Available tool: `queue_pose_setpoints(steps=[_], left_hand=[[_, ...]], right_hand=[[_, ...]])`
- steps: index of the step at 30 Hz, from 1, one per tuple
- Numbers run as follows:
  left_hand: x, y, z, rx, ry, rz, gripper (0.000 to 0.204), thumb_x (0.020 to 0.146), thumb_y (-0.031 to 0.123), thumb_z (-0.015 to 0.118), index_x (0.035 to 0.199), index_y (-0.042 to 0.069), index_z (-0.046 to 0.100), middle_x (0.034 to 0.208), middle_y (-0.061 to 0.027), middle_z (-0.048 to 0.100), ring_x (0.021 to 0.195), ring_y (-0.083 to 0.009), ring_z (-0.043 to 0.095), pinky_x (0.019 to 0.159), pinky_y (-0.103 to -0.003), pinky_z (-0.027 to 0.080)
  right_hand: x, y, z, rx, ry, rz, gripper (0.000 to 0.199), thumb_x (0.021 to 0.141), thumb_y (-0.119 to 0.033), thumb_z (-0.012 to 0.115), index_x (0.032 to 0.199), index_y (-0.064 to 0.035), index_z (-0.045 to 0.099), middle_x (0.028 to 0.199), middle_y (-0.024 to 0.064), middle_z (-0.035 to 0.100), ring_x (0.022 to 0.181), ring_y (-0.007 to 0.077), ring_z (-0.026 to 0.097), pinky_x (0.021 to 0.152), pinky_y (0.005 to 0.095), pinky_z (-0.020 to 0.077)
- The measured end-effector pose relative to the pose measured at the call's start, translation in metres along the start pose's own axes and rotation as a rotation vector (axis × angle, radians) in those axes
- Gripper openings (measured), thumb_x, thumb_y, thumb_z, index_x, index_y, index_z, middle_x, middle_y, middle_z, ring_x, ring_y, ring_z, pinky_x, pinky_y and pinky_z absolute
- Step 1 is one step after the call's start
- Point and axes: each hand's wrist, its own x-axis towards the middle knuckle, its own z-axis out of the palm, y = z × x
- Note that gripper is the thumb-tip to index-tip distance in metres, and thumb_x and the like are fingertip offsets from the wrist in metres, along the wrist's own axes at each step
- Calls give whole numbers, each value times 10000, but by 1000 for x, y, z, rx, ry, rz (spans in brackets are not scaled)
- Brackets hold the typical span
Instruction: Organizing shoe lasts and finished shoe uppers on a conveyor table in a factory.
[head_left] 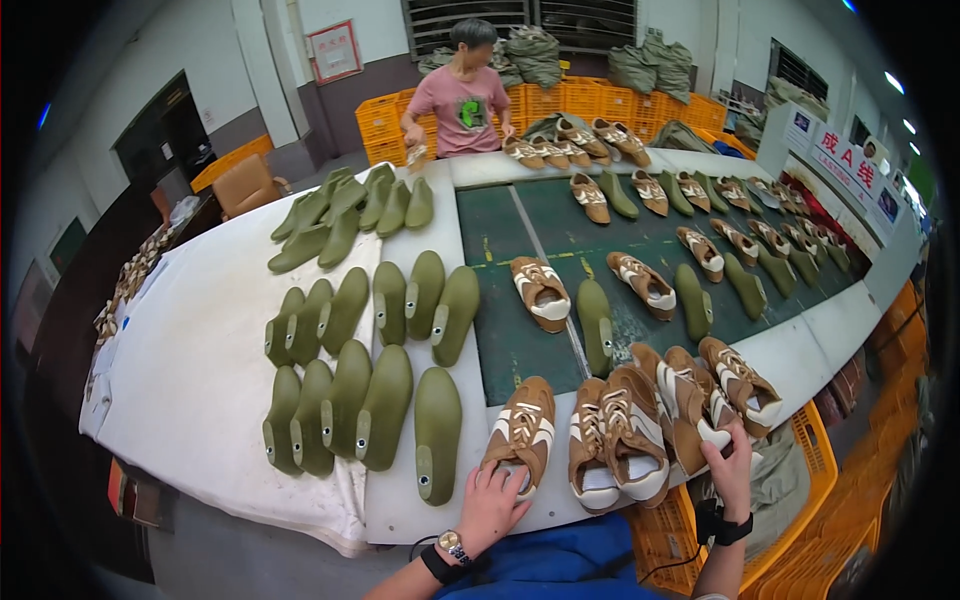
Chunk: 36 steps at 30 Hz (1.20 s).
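Head view shows the left hand (490, 505) lying on the heel end of a brown-and-white shoe (523, 430) at the near edge of the white table (200, 370), fingers spread over it, apparently resting and not clenched. The right hand (733, 465) reaches up to the heel of another brown shoe (742, 380) further right, fingers curled on it; how firmly it grips is hard to tell from this angle. Between the two sit more such shoes (620, 435), packed side by side. Each looks light but fairly stiff, likely stretched over a form inside, with a soft suede-like upper and a smoother white toe; the heel or the waist under the laces seems the surest hold. Left of the shoes stand rows of green shoe lasts (350, 400), hard and smooth. Beyond, a dark green belt (560, 250) carries further shoes and lasts, and a person in a pink shirt (462, 100) works at the far end before orange crates (580, 100).
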Motion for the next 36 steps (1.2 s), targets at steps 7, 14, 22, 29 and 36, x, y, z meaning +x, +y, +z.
queue_pose_setpoints(steps=[7, 14, 22, 29, 36], left_hand=[[44, 39, -1, -209, -90, 365, 692, 741, 343, 703, 1340, 181, 397, 1329, -161, 375, 1246, -388, 345, 970, -527, 347], [57, 48, 50, -179, -191, 367, 738, 727, 424, 705, 1357, 228, 374, 1381, -161, 322, 1289, -401, 281, 950, -557, 359], [67, 69, 37, -133, -218, 321, 766, 707, 377, 731, 1362, 233, 360, 1279, -167, 367, 1251, -408, 310, 905, -507, 413], [75, 81, 46, -233, -325, 251, 732, 659, 375, 764, 1282, 188, 430, 1239, -212, 369, 1240, -440, 302, 894, -520, 435], [71, 58, 36, -292, -147, 256, 693, 571, 320, 822, 1167, 89, 554, 1142, -216, 425, 1137, -416, 367, 1003, -478, 324]], right_hand=[[-11, 14, 0, -175, 41, -71, 326, 683, -121, 725, 908, -1, 522, 814, 94, 491, 749, 209, 488, 678, 312, 402], [-14, 11, 3, -263, 65, -90, 340, 684, -120, 724, 924, 0, 515, 814, 95, 470, 735, 220, 476, 675, 320, 400], [-15, 19, 7, -276, 40, -110, 327, 696, -138, 725, 909, -1, 518, 806, 101, 486, 721, 225, 475, 661, 326, 398], [-20, 36, -7, -274, 19, -21, 315, 699, -158, 733, 885, -6, 530, 783, 93, 497, 698, 227, 478, 642, 319, 404], [-3, 39, -15, 6, 129, -7, 352, 698, -219, 773, 885, -16, 554, 818, 65, 513, 731, 170, 502, 636, 288, 415]])
